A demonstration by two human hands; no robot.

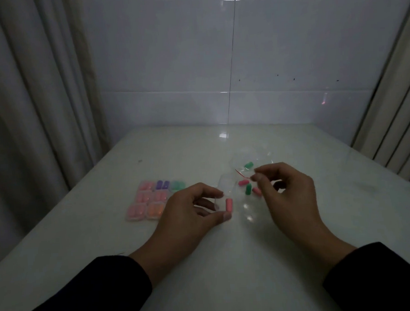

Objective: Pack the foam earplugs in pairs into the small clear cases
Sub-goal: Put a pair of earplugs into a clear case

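My left hand (192,210) grips a small clear case (225,192) between thumb and forefinger; its lid stands open and one pink earplug (229,204) lies in it. My right hand (286,189) pinches the red-lined mouth of a clear plastic bag (249,157). A green earplug (248,165) shows inside the bag. Close to the right fingertips lie a pink earplug (243,182), a green one (248,188) and another pink one (256,191), partly hidden by the fingers. Whether these three are inside the bag or loose on the table, I cannot tell.
Several filled cases (151,201) in pink, purple, green and orange sit in a tight block on the white table (205,262), left of my left hand. A tiled wall closes the back; curtains hang at both sides. The light is dim.
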